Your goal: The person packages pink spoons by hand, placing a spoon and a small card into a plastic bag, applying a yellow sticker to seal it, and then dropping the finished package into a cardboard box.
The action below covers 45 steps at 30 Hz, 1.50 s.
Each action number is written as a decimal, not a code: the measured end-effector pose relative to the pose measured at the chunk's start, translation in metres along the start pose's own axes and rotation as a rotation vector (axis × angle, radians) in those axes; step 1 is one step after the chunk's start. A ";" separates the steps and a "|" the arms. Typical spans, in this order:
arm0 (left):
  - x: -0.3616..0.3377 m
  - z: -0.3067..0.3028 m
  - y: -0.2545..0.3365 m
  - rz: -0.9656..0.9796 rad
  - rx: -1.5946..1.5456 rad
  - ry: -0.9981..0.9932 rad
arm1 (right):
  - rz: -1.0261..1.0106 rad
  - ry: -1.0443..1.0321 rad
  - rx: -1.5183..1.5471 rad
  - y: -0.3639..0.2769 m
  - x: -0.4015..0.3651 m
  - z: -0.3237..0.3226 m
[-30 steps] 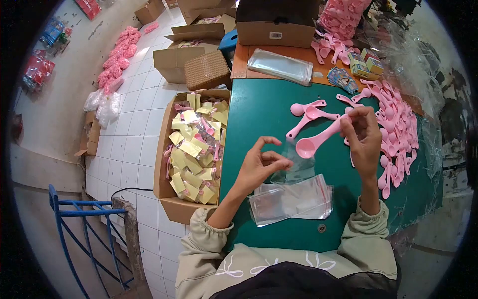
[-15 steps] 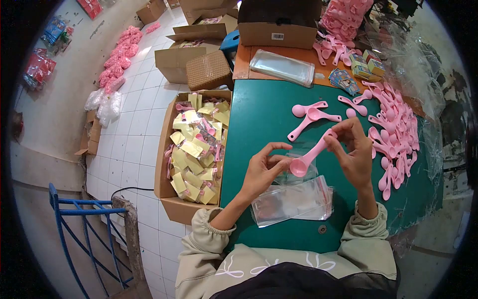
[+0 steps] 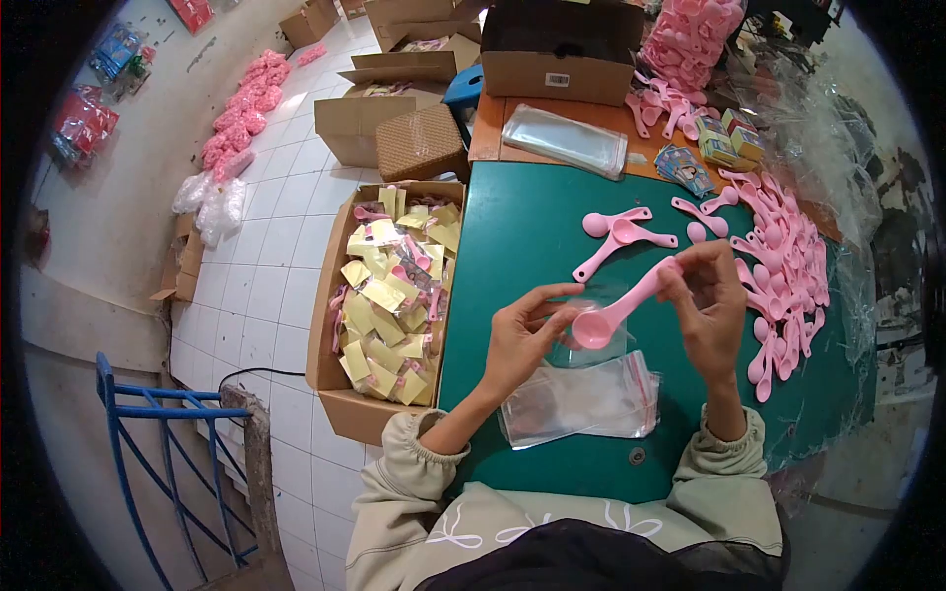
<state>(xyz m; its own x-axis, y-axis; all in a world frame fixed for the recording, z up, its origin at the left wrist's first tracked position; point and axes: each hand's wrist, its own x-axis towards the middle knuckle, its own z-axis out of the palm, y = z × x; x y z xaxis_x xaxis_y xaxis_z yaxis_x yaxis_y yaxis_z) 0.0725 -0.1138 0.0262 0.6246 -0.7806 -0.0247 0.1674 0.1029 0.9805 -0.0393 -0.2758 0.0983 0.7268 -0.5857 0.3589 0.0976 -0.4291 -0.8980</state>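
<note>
A pink measuring spoon (image 3: pixel 623 311) is pinched at the end of its handle by my right hand (image 3: pixel 711 295), its round bowl pointing left. My left hand (image 3: pixel 528 335) has its fingertips closed on the edge of a clear plastic bag (image 3: pixel 613 346), right beside the spoon's bowl. The bag overlaps the bowl in this view. Below my hands, a stack of clear plastic bags (image 3: pixel 581 399) lies on the green tabletop (image 3: pixel 522 227). Several loose pink spoons (image 3: pixel 626 232) rest just beyond my hands.
On the right lies a heap of pink spoons (image 3: pixel 788 266). A carton (image 3: pixel 325 345) of packed spoons with yellow cards stands left of the table. Toward the back are a bundle of clear bags (image 3: pixel 564 140), small card packs (image 3: pixel 684 169) and an open brown box (image 3: pixel 560 74).
The view has shifted slightly. My hands keep nearly the same pose, with the spoon still held between them and its bowl by my left fingertips.
</note>
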 end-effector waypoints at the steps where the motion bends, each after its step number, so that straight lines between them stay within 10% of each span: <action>1: 0.000 0.000 -0.001 -0.024 -0.017 -0.023 | -0.022 0.047 0.013 0.000 -0.001 0.001; 22: 0.004 -0.009 -0.015 -0.093 0.023 -0.321 | -0.134 -0.163 -0.156 0.007 0.001 0.005; 31: -0.001 -0.010 0.029 -0.135 -0.195 -0.257 | -0.351 -0.720 0.186 0.042 0.062 -0.002; 37: -0.009 -0.029 0.032 -0.154 -0.289 -0.215 | 0.073 -0.150 -1.182 0.218 0.200 -0.129; 45: -0.007 -0.033 0.028 -0.183 -0.254 -0.217 | -0.006 0.143 -0.967 0.235 0.178 -0.135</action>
<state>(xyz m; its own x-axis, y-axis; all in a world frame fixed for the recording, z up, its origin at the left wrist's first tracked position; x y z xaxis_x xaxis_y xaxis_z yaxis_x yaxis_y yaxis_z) 0.0978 -0.0853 0.0473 0.3949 -0.9100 -0.1267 0.4620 0.0775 0.8835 0.0218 -0.5735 -0.0144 0.6325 -0.6321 0.4477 -0.5448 -0.7739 -0.3228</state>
